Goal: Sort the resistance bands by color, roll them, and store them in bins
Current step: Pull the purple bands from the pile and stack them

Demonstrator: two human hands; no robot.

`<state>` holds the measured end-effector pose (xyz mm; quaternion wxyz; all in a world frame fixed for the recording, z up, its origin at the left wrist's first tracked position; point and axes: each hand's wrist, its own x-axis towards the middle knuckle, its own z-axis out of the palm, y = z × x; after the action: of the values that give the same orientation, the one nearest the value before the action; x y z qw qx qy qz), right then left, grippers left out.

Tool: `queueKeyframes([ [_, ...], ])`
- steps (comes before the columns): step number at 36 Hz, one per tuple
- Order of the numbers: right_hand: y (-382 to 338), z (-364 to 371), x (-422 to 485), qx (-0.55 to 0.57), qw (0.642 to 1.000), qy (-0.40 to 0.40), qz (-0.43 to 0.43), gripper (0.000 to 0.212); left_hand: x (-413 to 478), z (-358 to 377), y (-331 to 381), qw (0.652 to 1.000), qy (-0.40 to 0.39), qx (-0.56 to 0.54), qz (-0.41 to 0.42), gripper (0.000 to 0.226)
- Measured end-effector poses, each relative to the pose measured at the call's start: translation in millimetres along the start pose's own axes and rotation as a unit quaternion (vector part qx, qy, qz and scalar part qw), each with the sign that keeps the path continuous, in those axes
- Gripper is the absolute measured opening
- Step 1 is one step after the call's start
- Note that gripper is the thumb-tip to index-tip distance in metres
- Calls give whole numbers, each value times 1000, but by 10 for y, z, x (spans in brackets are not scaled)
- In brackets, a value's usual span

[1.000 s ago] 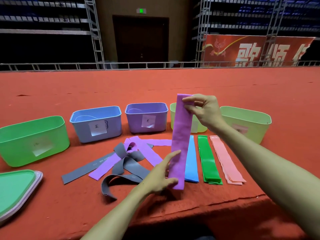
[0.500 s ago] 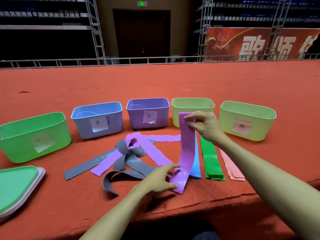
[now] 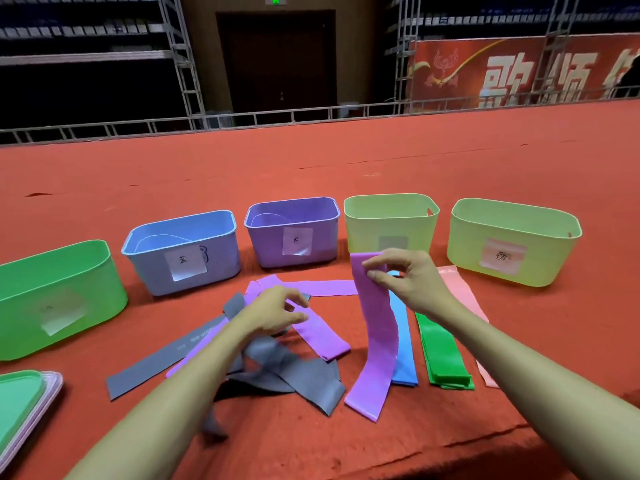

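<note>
Five bins stand in a row on the red-covered bench (image 3: 346,452), left to right: green bin (image 3: 59,299), blue bin (image 3: 183,237), purple bin (image 3: 292,226), inner yellow-green bin (image 3: 391,220), outer yellow-green bin (image 3: 512,237). Each has a paper label on its near wall.

Right hand (image 3: 412,282): thumb and fingers pinch the top end of one purple band (image 3: 377,344). Band hangs upright with a slight curve, and its lower end rests on the bench near the edge, just in front of the inner yellow-green bin.

Left hand (image 3: 273,310): fingers loosely curled above the unsorted pile. Cannot tell whether it grips anything.

Unsorted pile, near of the blue and purple bins: grey bands (image 3: 304,379) tangled with loose purple bands (image 3: 322,337), overlapping. One grey end near the left forearm is blurred.

Sorted strips lie flat to the right of the held band, side by side: blue band (image 3: 403,344), partly behind the held band; green bands (image 3: 446,355), stacked; pink bands (image 3: 460,292), partly under the right forearm.

Stacked lids (image 3: 24,403), green on top, sit at the near left corner, cut off by the frame
</note>
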<state>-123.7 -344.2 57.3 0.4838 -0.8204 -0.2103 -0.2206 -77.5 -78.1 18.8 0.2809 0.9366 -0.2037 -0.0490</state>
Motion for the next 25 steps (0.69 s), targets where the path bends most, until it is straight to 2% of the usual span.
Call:
queueKeyframes([
  [5, 117, 130, 31, 33, 999, -2, 6, 21, 382, -225, -304, 996, 1, 87, -23, 20],
  [11, 195, 282, 116, 51, 998, -20, 6, 16, 818, -358, -643, 989, 9, 140, -45, 19],
  [15, 241, 344, 159, 63, 998, -25, 18, 19, 1014, -350, -842, 985, 5, 158, -65, 21],
  [21, 263, 402, 160, 91, 994, -31, 48, 30, 1119, -255, -1023, 979, -48, 169, -104, 17],
  [25, 244, 407, 145, 100, 993, -41, 35, 34, 1140, -236, -1077, 982, -34, 151, -109, 11],
])
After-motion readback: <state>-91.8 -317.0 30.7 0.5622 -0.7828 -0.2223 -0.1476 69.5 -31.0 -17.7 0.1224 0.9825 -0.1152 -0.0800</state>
